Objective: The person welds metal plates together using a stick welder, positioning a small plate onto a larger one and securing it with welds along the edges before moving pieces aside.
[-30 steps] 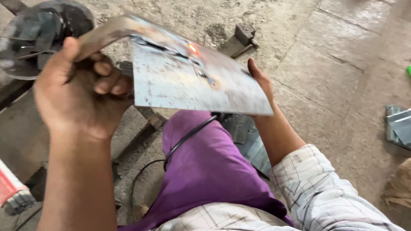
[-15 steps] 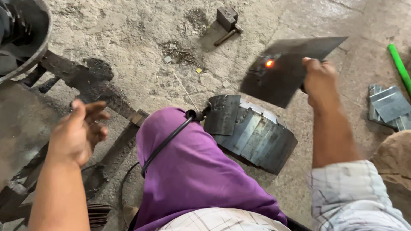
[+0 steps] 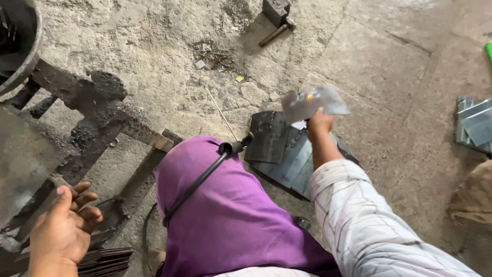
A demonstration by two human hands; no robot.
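My right hand [image 3: 319, 123] grips a bent grey metal plate [image 3: 312, 101] by its lower edge. The plate carries a small glowing orange spot and hangs low over a stack of dark metal plates [image 3: 279, 149] lying on the concrete floor. My left hand [image 3: 64, 228] is at the lower left, fingers loosely curled and holding nothing, beside a dark metal frame [image 3: 97, 110]. My purple-clad knee [image 3: 230, 215] fills the middle, with a black cable and electrode holder [image 3: 225, 151] resting across it.
A hammer [image 3: 274, 20] lies at the top of the floor. More grey plates [image 3: 474, 123] sit at the right edge, a brown sack [image 3: 474, 197] below them. A bundle of thin rods [image 3: 105, 259] lies by my left hand. A green stick [image 3: 488, 50] is at far right.
The plate left my left hand and went right and down in my right hand, to just above the stack. My left hand dropped to the lower left, empty.
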